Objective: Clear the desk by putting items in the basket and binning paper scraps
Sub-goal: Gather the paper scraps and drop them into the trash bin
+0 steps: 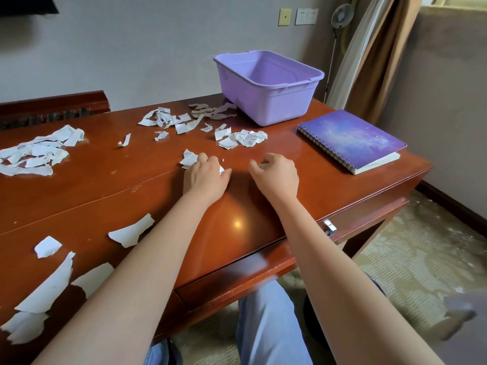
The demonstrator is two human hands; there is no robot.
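Head view has the left hand (206,176) clenched on torn white paper scraps (188,159) at the middle of the glossy red-brown wooden desk (126,198), light, limp stuff probably best bunched into a wad, while the right hand (276,176) curls beside it, any hold hidden.

Left hand (207,175) hides most of a crumpled white paper scrap (189,159). Right hand (276,177): curled fingers, contents unclear. Blurred grey object (458,309) cut by right edge.

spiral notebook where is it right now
In the head view the spiral notebook lies closed at the right end of the desk, right of the purple basket and beyond the right hand, touching neither.
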